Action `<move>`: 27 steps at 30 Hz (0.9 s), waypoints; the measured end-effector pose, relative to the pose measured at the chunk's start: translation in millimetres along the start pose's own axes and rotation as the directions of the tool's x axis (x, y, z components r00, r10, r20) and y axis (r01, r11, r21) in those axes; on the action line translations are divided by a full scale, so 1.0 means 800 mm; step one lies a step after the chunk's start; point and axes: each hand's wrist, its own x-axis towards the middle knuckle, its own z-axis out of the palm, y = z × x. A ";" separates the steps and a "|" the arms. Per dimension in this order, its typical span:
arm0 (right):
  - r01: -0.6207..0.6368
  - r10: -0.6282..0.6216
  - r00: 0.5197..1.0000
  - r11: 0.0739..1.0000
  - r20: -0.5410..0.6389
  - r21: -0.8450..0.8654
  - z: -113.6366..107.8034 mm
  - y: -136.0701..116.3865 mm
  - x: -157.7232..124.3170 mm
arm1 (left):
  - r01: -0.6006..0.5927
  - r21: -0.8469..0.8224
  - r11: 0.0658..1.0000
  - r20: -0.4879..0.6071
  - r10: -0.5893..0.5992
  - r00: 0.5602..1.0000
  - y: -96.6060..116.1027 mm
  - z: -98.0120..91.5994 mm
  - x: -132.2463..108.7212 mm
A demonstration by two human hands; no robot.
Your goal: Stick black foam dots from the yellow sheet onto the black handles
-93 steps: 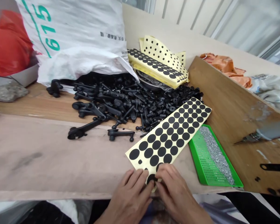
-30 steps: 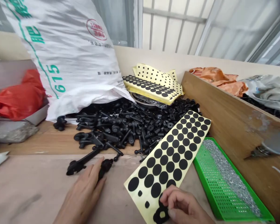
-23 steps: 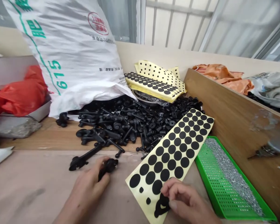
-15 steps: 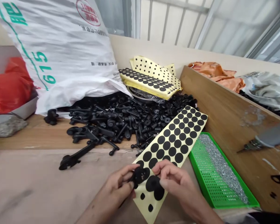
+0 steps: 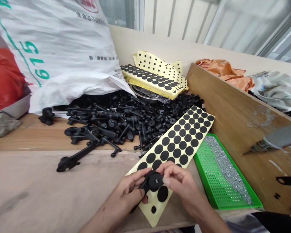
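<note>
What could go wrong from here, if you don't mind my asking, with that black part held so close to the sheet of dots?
The black plastic part, pinched between the left hand and right hand, sits just above the sheet of black dots, so it might catch a dot crooked or lift the wrong one. The sheet is also loose on the bench and could slide. The right hand works near the green perforated tray, and a knock might spill its small metal pieces.
</note>
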 end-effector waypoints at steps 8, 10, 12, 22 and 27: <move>-0.009 0.010 1.000 0.998 0.005 -0.067 0.002 -0.001 0.002 | 0.004 0.053 0.999 0.005 -0.004 1.000 0.006 0.003 -0.003; -0.015 0.015 1.000 0.996 0.001 -0.087 0.002 -0.003 0.002 | 0.007 0.053 0.999 -0.002 -0.007 1.000 0.006 0.003 -0.003; -0.017 0.017 1.000 0.995 -0.004 -0.097 0.004 -0.005 0.003 | 0.010 0.044 0.999 -0.003 -0.010 1.000 0.005 0.002 -0.003; -0.004 0.006 1.000 0.988 0.009 -0.157 0.004 -0.006 0.003 | -0.002 -0.003 1.000 -0.023 0.002 1.000 0.001 0.004 -0.006; 0.008 -0.005 1.000 0.986 0.023 -0.168 0.002 -0.004 0.004 | -0.034 0.038 0.999 -0.003 0.034 0.999 -0.001 0.005 -0.002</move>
